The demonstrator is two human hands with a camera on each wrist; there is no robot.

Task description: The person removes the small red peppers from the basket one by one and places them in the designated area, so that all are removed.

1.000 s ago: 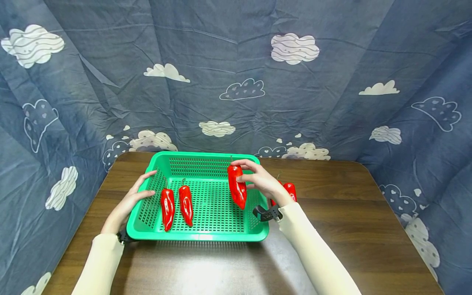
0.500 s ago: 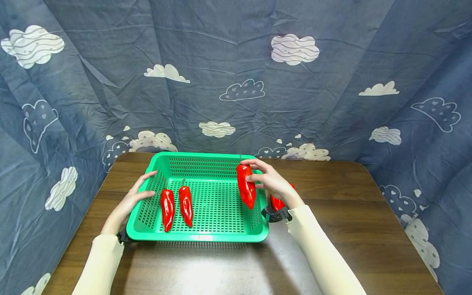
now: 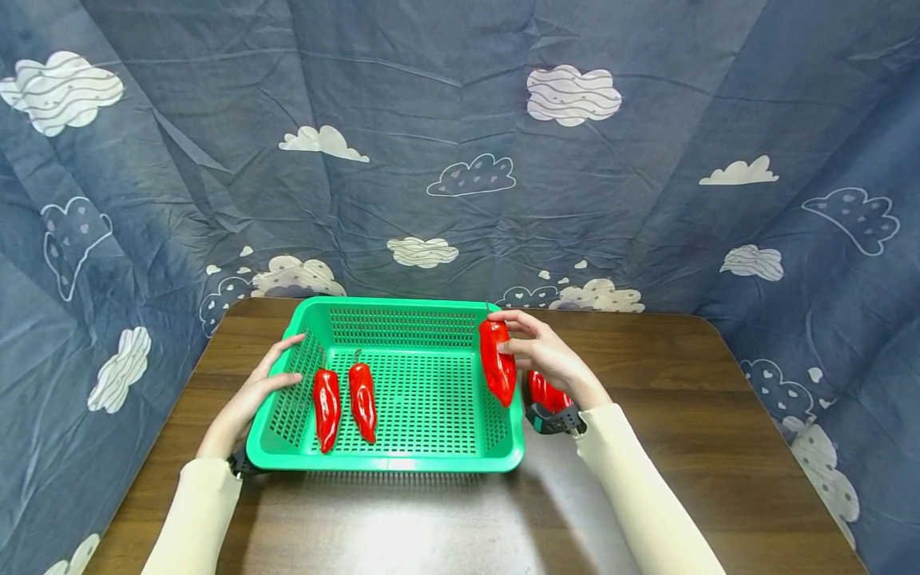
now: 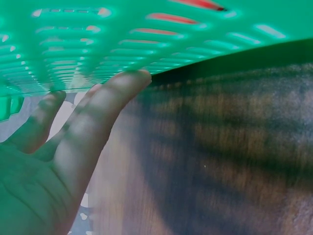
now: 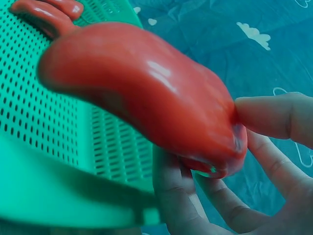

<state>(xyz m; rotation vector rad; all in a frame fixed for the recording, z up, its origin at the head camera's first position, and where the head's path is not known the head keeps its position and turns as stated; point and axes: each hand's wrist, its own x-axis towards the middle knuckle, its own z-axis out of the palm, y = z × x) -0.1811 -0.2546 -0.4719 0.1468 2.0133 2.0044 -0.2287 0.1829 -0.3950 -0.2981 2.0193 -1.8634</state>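
Note:
My right hand (image 3: 539,349) pinches a long red pepper (image 3: 497,363) near its stem end, tip pointing down, at the right side of the green basket (image 3: 388,462). In the right wrist view the thumb and fingers hold the glossy red pepper (image 5: 146,93) at one end. My left hand (image 3: 251,395) rests at the basket's left side, its fingers fairly straight at the rim. From the left wrist view, the left hand's fingers (image 4: 88,127) lie against the slotted green wall (image 4: 195,29). Two red peppers, a left one (image 3: 327,411) and its neighbour (image 3: 362,399), lie inside the basket.
More red peppers (image 3: 549,391) lie on the table right of the basket, partly hidden by the right wrist and its black band (image 3: 557,420). The brown wooden table (image 3: 668,439) extends to the right. A blue curtain with clouds (image 3: 460,112) hangs behind.
My right hand has moved to the right with the red pepper, from over the basket's inside to its right rim. The left hand and the basket have stayed put.

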